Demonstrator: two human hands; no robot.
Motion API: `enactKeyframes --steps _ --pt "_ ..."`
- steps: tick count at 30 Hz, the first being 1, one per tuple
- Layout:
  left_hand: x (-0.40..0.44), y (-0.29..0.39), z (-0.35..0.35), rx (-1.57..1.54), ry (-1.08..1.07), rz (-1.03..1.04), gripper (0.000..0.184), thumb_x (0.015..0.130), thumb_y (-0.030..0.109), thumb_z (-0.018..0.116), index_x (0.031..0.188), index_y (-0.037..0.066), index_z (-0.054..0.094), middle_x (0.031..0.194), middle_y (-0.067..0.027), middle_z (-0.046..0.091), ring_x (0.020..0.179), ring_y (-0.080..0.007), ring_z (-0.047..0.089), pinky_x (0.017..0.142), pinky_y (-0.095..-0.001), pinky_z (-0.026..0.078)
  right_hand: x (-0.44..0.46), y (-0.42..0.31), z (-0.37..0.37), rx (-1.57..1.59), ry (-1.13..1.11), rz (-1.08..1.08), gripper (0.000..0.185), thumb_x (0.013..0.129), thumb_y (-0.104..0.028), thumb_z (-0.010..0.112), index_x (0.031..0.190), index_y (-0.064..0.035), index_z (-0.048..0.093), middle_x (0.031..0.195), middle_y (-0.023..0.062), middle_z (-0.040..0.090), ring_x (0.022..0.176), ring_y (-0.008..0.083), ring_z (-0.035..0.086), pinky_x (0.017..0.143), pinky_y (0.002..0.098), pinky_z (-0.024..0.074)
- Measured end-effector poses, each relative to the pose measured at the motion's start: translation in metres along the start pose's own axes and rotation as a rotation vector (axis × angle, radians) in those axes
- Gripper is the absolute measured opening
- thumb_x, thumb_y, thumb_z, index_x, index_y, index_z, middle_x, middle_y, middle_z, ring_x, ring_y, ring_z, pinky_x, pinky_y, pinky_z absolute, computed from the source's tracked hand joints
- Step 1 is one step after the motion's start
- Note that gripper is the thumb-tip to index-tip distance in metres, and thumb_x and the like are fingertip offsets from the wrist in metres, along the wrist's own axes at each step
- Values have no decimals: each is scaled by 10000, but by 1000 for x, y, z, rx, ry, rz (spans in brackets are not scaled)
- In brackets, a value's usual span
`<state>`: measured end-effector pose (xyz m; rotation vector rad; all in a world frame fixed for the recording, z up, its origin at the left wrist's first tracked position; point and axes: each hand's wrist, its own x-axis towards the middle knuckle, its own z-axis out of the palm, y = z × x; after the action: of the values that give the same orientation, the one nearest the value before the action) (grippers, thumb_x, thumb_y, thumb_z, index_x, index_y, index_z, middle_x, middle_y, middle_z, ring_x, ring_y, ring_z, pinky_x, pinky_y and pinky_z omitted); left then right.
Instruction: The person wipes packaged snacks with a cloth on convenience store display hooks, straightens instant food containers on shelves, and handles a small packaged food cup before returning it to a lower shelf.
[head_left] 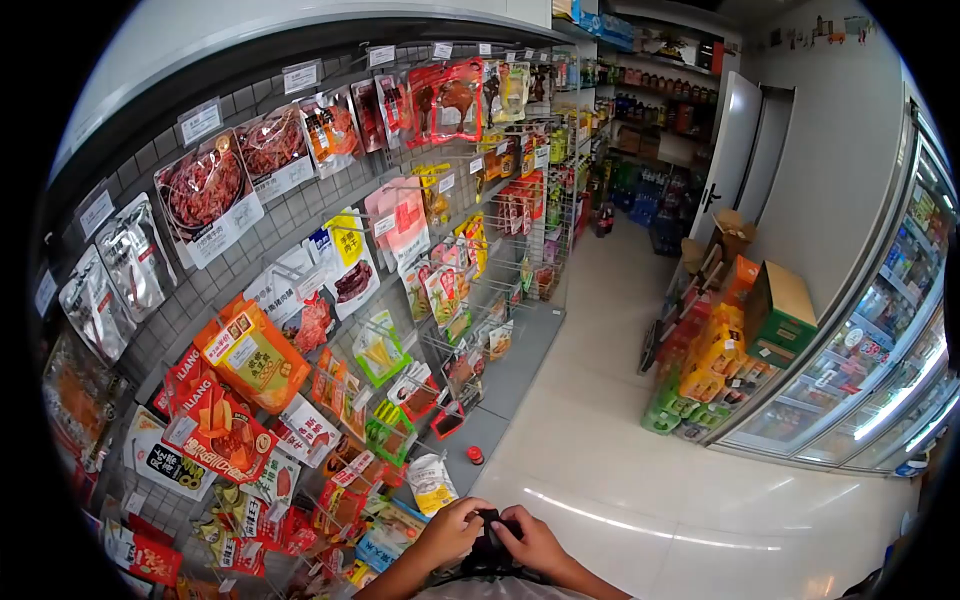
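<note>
My left hand (452,532) and my right hand (532,543) are close together at the bottom middle, in front of my body. Between them is a small black object (489,527), gripped by the curled fingers of both hands. Its kind cannot be made out, as the fingers cover part of it. Just beyond my left hand, a white and yellow snack packet (432,484) rests low by the rack. A small red-capped item (475,455) stands on the grey ledge a little farther off.
A grid rack with hanging snack packets (255,355) fills the left side. Glass-door coolers (860,345) line the right. Stacked drink packs (715,350) and a green and brown box (780,310) stand beside them. Pale tiled floor (590,420) runs between toward an open door (730,150).
</note>
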<state>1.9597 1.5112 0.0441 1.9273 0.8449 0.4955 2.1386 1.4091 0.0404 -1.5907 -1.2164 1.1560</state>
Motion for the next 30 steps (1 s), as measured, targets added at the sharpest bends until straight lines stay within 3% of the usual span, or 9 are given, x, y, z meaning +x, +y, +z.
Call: enactKeyframes --steps 3,5,8,11,16,20,26,28,30 --pt "14 21 19 -109 45 -65 257 943 29 603 1194 -1 644 1092 -148 712 999 -237 712 902 -341 555 -2 0 -23 -73 33 -33 231 976 -222 701 1079 -30 621 950 150 677 829 243 695 710 354 553" --pt "23 29 32 -138 24 -72 247 957 66 630 1194 -1 647 1074 -132 722 978 -219 715 894 -330 555 2 28 -33 -186 188 -363 186 970 -194 692 1034 -23 658 963 165 682 800 289 699 705 361 561" --pt "38 29 54 -242 -74 -116 238 970 106 656 1185 4 650 1036 -110 731 945 -174 709 871 -310 553 4 46 -54 -178 298 -507 183 956 -175 698 1054 -26 661 955 162 681 773 297 695 695 352 559" --pt "51 34 75 -276 -153 -137 217 984 131 662 1162 8 657 994 -78 729 892 -116 678 814 -282 544 -8 50 -76 -99 283 -348 187 950 -167 699 1073 -30 663 953 156 687 781 293 699 699 347 557" --pt "66 23 101 -511 -284 -187 169 1029 141 620 1159 33 613 975 -18 676 879 -67 602 788 -237 489 -15 71 -91 168 282 -200 163 995 -118 677 1089 -3 610 850 63 710 749 86 650 662 263 525" --pt "77 25 109 -490 -307 -212 169 1024 164 632 1128 31 622 972 -20 680 873 -66 600 771 -241 487 -17 78 -106 201 292 -247 160 995 -109 681 1090 -2 610 851 51 713 730 78 635 640 240 503" --pt "113 51 102 3 -395 -198 245 1001 261 684 1083 31 663 850 -13 685 778 -80 624 697 -266 507 -1 69 -137 107 236 -177 184 988 -184 704 972 -9 647 784 59 711 675 81 635 612 251 505" --pt "128 51 103 96 -288 -41 268 976 281 703 1085 38 676 826 -37 695 734 -99 631 671 -284 510 12 59 -152 -34 221 -155 222 987 -226 697 918 -18 664 748 88 703 646 136 665 613 273 520" --pt "146 57 99 45 -296 -60 259 975 268 699 1092 37 678 834 -44 701 734 -104 636 672 -281 510 25 50 -163 -76 227 -133 225 990 -233 686 920 -20 669 744 101 701 640 168 674 614 283 526"
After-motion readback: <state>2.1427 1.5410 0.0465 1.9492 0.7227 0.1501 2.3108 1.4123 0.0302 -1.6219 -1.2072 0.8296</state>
